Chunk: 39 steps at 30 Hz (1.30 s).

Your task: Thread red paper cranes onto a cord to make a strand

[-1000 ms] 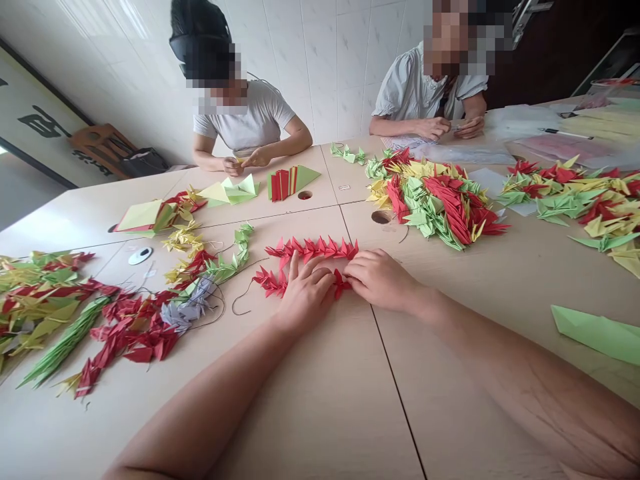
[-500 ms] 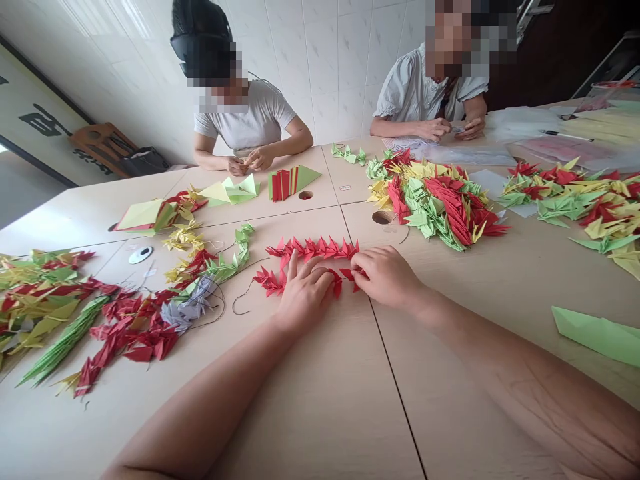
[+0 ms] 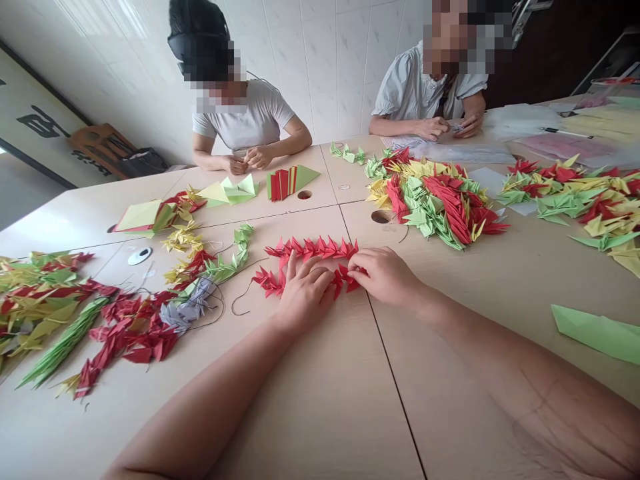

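Note:
A string of red paper cranes (image 3: 310, 250) curls across the middle of the light wooden table (image 3: 320, 400), with a dark thread end (image 3: 240, 300) trailing at its left. My left hand (image 3: 303, 290) lies flat on the lower run of the string, fingers stretched out and pressing the cranes down. My right hand (image 3: 383, 275) is just right of it, fingertips pinched on a red crane (image 3: 347, 277) at the string's end.
Strung cranes in red, green, yellow and grey (image 3: 150, 320) lie at the left. Heaps of loose cranes (image 3: 435, 200) fill the right and far right (image 3: 580, 193). A green folded sheet (image 3: 595, 330) lies near right. Two people sit across folding paper.
My right hand has shifted slightly left and pulled the end crane out, so more red paper shows between my hands. My left hand has stayed pressed on the string.

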Each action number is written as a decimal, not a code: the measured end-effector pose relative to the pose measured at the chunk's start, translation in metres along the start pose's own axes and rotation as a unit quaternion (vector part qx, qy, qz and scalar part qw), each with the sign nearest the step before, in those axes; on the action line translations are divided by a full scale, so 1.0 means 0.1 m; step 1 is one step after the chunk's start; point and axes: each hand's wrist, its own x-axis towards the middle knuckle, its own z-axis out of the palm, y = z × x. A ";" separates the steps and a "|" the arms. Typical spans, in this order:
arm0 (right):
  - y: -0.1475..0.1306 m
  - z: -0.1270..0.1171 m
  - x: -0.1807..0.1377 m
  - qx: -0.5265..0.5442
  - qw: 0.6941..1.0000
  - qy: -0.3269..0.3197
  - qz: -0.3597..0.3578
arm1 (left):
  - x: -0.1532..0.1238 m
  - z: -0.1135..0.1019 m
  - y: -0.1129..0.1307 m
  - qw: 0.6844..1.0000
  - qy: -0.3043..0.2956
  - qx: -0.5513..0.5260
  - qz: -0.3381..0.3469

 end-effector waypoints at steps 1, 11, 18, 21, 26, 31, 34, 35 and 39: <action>0.00 0.00 0.00 0.004 1.000 -0.004 -0.003 | 0.00 0.00 0.00 1.000 -0.002 0.001 0.001; 0.04 -0.25 -0.01 -0.054 0.995 -0.078 0.043 | -0.02 0.03 -0.05 1.000 0.000 0.005 0.005; 0.08 -0.26 -0.04 -0.060 0.989 -0.124 0.055 | -0.01 0.01 -0.04 1.000 -0.008 0.000 0.005; 0.11 -0.19 -0.03 -0.036 0.990 -0.133 0.039 | -0.01 0.02 -0.04 1.000 -0.006 -0.003 0.006; 0.18 -0.13 -0.01 -0.027 0.990 -0.136 0.015 | -0.01 0.02 -0.06 1.000 -0.003 -0.004 0.014; 0.19 -0.18 -0.01 -0.045 0.992 -0.120 0.010 | -0.01 0.02 -0.06 1.000 -0.005 -0.006 0.014; 0.11 -0.20 -0.01 -0.059 0.996 -0.058 -0.016 | -0.02 0.03 -0.06 1.000 -0.006 -0.003 0.017; 0.07 -0.20 -0.01 -0.059 0.997 -0.035 -0.033 | -0.02 0.04 -0.06 1.000 -0.006 -0.002 0.019; -0.04 -0.14 -0.02 -0.053 0.994 -0.018 -0.091 | -0.02 0.03 -0.06 1.000 -0.008 0.004 0.024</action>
